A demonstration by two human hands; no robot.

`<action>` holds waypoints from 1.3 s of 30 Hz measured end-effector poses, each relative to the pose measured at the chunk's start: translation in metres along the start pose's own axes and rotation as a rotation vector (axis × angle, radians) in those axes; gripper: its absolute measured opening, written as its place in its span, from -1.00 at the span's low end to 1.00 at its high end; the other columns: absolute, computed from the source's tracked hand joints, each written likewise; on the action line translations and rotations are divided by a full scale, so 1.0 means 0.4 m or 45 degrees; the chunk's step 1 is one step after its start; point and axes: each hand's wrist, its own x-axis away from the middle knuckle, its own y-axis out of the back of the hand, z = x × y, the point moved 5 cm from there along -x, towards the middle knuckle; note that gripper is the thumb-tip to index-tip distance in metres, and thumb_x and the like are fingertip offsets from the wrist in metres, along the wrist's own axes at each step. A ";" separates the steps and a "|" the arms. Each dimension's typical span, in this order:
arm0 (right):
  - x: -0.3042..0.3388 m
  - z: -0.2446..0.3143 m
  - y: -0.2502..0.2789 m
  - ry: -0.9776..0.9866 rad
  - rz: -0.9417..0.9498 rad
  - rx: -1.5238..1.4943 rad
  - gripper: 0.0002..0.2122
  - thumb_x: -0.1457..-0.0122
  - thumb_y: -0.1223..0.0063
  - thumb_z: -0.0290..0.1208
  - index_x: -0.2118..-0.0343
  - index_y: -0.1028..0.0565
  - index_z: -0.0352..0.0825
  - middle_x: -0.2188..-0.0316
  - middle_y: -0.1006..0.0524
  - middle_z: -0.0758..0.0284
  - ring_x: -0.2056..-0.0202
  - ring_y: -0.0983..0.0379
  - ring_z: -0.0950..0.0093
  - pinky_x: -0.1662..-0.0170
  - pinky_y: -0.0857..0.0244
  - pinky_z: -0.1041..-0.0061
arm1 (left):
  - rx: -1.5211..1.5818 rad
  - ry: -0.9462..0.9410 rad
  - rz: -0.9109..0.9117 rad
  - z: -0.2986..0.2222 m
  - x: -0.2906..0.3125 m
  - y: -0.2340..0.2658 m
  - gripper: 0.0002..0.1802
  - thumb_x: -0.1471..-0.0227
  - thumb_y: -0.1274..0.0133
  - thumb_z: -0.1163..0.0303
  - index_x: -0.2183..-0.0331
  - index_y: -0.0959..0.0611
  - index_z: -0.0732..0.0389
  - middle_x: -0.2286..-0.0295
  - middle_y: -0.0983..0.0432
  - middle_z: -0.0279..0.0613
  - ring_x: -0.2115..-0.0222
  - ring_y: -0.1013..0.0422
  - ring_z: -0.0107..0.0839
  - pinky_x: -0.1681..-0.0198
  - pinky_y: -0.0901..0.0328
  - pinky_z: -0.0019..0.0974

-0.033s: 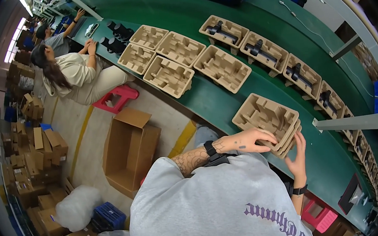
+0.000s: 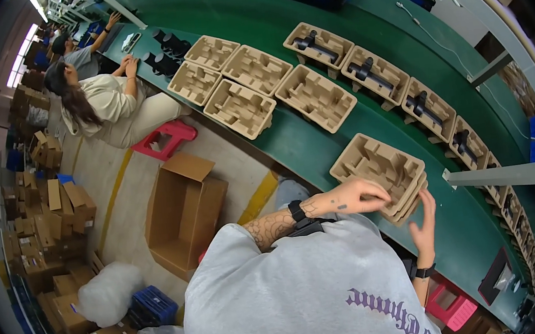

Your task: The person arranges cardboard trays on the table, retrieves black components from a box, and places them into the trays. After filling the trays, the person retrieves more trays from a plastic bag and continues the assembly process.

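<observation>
Trays [image 2: 382, 162] — matt, moulded paper pulp; benchtop [image 2: 453, 231] — smooth.

My left forearm [image 2: 269, 229] cuts across my front, tattooed. Left hand [image 2: 355, 196] is back-up, fingers curled; can't tell if they pinch. My right hand [image 2: 424, 227] points away from me, fingers extended, slightly bent, thumb apart. Dark bands on both wrists. Hands close, not touching.
</observation>
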 end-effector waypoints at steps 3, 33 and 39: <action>-0.007 -0.007 0.032 -0.207 -0.101 -0.201 -0.50 -0.05 0.07 -0.29 -0.08 -0.23 -0.34 -0.01 -0.28 0.16 -0.13 -0.09 0.28 -0.15 0.04 0.35 | 0.017 -0.015 -1.008 0.068 0.009 0.156 -0.84 0.01 -0.01 0.45 0.31 -0.54 0.24 0.34 -0.45 -0.22 0.32 -0.39 -0.44 0.26 -0.28 -0.39; 0.102 -0.176 -0.093 -0.919 -0.819 -1.086 -0.58 0.13 0.17 -0.52 0.11 -0.35 -0.44 0.20 -0.39 0.28 0.22 -0.34 0.39 0.14 -0.19 0.53 | -1.603 0.020 -0.449 0.275 0.003 0.431 -0.48 0.14 0.00 0.36 0.05 -0.37 0.18 0.24 -0.39 -0.08 0.21 -0.33 -0.11 0.09 -0.20 -0.11; 0.113 -0.222 -0.099 -0.941 -0.859 -1.071 -0.60 0.13 0.15 -0.51 0.13 -0.37 -0.42 0.23 -0.41 0.28 0.23 -0.34 0.41 0.15 -0.19 0.53 | -1.668 -0.041 -0.232 0.294 -0.025 0.515 -0.45 0.20 0.08 0.59 0.06 -0.41 0.10 0.27 -0.45 -0.16 0.22 -0.36 -0.19 0.08 -0.20 -0.16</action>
